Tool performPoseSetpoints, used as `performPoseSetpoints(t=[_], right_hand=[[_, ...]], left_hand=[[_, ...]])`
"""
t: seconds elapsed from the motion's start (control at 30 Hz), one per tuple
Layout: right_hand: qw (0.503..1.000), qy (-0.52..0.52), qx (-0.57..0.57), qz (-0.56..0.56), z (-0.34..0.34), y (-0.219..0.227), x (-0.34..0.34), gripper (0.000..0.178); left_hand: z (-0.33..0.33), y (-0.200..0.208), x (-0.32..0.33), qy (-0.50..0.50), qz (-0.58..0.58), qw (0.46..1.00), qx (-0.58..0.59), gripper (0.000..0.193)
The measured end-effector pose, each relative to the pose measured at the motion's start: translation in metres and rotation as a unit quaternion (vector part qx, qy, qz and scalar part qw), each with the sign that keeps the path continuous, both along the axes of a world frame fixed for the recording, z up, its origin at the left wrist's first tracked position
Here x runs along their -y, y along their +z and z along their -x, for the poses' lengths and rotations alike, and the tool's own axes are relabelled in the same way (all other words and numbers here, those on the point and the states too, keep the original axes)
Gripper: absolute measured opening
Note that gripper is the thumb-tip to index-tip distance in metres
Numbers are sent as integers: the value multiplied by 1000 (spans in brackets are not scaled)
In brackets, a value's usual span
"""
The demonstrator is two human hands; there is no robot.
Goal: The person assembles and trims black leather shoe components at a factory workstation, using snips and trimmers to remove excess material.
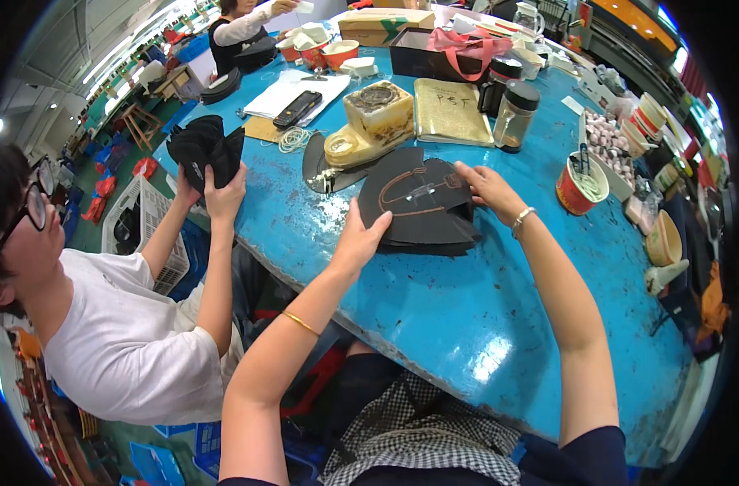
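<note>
Basically, head view: stack of black cut pieces [418, 202] on or just above blue table [483, 316], between both hands, on near side of stained yellowish container [377, 113]. Left hand [355, 241] at near left edge, thumb and forefinger parted, rest of fingers mostly hidden, cannot tell. Right hand [492, 194] at right edge, fingers bent toward edge; pinching or merely touching, cannot tell. Probably braced from both sides to keep layers lined up; stitched face up, likely for easy viewing. Brown stitching [416, 213]: rounded end pointing left, long axis roughly left to right, rising slightly rightward.
</note>
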State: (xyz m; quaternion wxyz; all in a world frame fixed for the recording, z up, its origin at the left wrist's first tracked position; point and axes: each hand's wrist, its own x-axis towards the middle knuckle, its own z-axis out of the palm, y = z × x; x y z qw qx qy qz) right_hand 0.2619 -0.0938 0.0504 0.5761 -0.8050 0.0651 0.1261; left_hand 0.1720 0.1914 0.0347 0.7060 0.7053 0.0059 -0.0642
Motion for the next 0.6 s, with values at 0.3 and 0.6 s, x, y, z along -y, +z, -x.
performPoseSetpoints(t=[0.3, 0.6], right_hand=[[991, 105, -19, 86, -8, 20, -5, 82], [990, 28, -6, -140, 80, 14, 0, 57]], left_hand=[[3, 20, 7, 17, -8, 1000, -2, 85], [27, 14, 5, 0, -11, 1000, -15, 91]])
